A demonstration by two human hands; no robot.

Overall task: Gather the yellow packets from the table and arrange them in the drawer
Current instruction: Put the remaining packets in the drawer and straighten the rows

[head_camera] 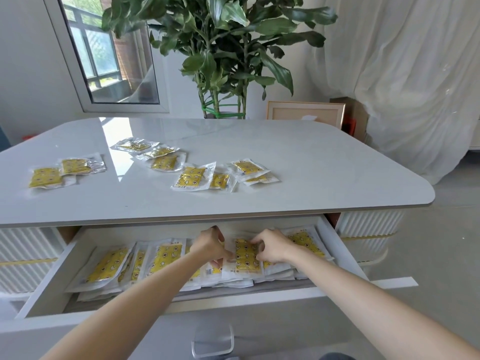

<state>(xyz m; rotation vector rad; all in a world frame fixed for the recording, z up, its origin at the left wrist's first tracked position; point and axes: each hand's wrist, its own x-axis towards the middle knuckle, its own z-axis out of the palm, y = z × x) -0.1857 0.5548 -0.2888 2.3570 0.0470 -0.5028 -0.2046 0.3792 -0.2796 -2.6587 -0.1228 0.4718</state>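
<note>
We are well along: our left hand (209,242) and right hand (271,246), fingers (256,240) curled, pinch one yellow packet (246,255) onto the rows already filling the drawer (52,281), while roughly ten packets (191,178) still lie scattered on the tabletop (311,165).

leafy plant (220,48) beside a window (104,55), white curtain (402,74), wooden picture frame (306,104) low between them

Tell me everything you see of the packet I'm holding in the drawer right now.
The packet is a flat clear pouch, white-bordered, with a yellow panel printed with stars and small figures. It lies face up on other packets right of centre in the open drawer. The left hand pinches its left edge, the right hand its right edge.
</note>
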